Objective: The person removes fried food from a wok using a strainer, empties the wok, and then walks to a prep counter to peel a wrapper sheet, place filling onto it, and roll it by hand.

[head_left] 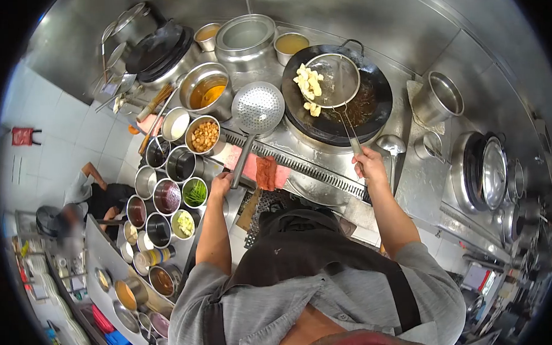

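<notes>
My right hand (368, 163) is wrapped round the handle of a round mesh strainer (341, 79), held over a black wok (376, 96). Pale yellow pieces (308, 81) lie at the strainer's left side, some by its lower left edge. Dark liquid with small bits (360, 107) shows in the wok. My left hand (222, 184) grips the long handle of a perforated ladle (258, 107), whose bowl is left of the wok, in front of a large lidless pot (246, 36).
Metal pots of sauces and ingredients (167, 196) crowd the left. A metal ladle (391, 145) lies right of the wok, near a tall pot (437, 95). Another wok with a lid (493, 172) stands far right. A co-worker (100, 194) is at the far left.
</notes>
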A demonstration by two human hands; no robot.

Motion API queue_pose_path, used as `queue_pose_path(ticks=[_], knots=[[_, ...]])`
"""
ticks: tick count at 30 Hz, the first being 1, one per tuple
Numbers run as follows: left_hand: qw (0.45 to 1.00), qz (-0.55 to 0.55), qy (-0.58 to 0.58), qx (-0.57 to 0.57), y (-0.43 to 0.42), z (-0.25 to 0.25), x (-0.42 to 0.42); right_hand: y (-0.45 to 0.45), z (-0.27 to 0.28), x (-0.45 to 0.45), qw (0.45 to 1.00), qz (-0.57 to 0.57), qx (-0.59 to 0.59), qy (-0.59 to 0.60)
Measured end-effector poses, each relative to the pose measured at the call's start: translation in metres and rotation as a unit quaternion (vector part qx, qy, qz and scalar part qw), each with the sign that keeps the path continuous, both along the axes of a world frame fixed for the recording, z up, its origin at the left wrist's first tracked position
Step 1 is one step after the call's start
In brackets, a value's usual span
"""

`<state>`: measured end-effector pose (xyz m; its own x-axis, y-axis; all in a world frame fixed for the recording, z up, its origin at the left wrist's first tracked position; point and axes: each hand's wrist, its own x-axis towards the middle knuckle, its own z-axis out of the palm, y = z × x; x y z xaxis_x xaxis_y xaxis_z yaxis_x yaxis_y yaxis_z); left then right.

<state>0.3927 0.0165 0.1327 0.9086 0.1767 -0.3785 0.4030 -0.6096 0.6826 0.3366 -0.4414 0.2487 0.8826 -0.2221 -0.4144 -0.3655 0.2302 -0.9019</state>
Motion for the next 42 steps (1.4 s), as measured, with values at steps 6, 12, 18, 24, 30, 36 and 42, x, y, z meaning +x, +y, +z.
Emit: queue_pose_path(ticks=[6,12,18,24,30,36,42], knots=[[0.854,0.066,0.256,-0.448,-0.015,0.006,0.027,0.027,0.012,0.017,0.999,-0.019,-0.027,-0.036],[0.846,-0.008,0.202,-0.494,-0.016,0.037,0.034,0.049,0.031,-0.017,0.998,-0.011,-0.043,-0.034],[0.897,-0.009,0.165,-0.41,-0.014,0.101,0.009,0.065,0.056,-0.049,0.997,0.012,-0.064,-0.031],[0.877,-0.022,0.186,-0.443,-0.013,0.119,-0.001,0.106,0.066,-0.036,0.964,0.077,-0.253,-0.012],[0.849,-0.001,0.202,-0.488,-0.002,0.114,-0.017,0.098,0.056,-0.034,0.962,0.028,-0.269,-0.048],[0.867,-0.01,0.176,-0.467,0.006,0.112,-0.025,0.044,0.055,-0.034,0.952,-0.121,-0.28,-0.032],[0.861,-0.027,0.177,-0.475,0.01,0.107,-0.02,0.013,0.016,-0.021,0.972,-0.13,-0.195,0.025]])
